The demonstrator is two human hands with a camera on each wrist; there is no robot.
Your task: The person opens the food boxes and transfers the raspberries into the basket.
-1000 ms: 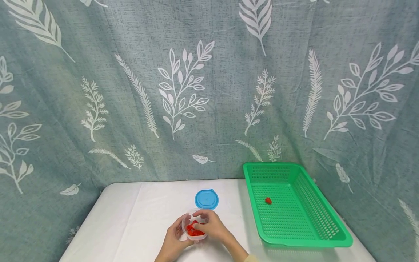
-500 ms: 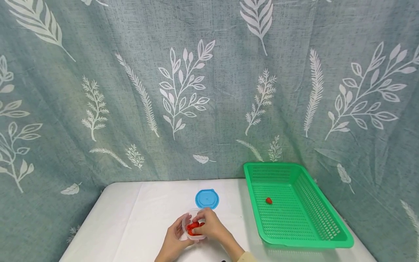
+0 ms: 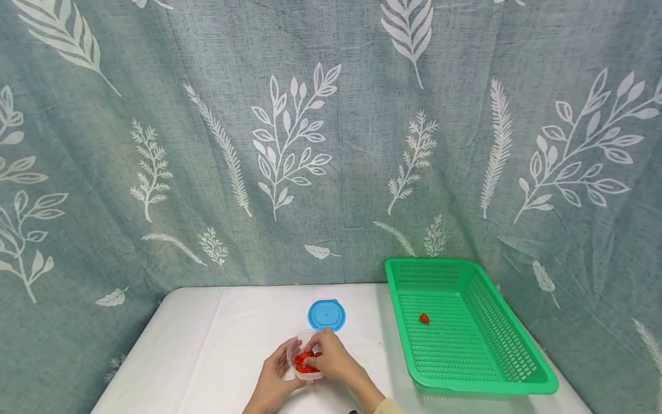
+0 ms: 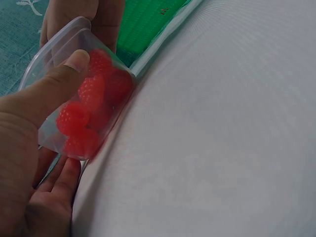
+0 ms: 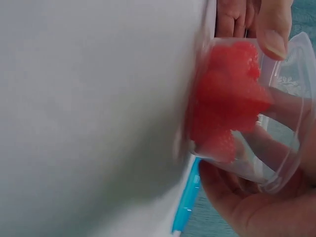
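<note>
My left hand [image 3: 271, 379] grips a clear plastic container [image 4: 49, 131] from its left side, thumb and fingers round the wall. Several red raspberries [image 4: 92, 92] lie piled in the container's lower part, also visible through the wall in the right wrist view. Over the rim from the right reaches my right hand [image 3: 333, 359], with thumb and finger down inside among the raspberries, touching them. Whether it pinches one is hidden behind the fruit. In the right wrist view, other fingers of the right hand [image 5: 247, 207] stay outside the container wall.
A blue lid [image 3: 327, 315] lies on the white table [image 3: 217, 356] just behind the container. To the right stands a green perforated basket [image 3: 481, 345] with one small red berry [image 3: 424, 318] in it. A patterned curtain [image 3: 331, 241] hangs behind the table.
My right thumb and fingers have drawn together and gone deeper among the raspberries. The left hand, container, lid and basket stay where they were.
</note>
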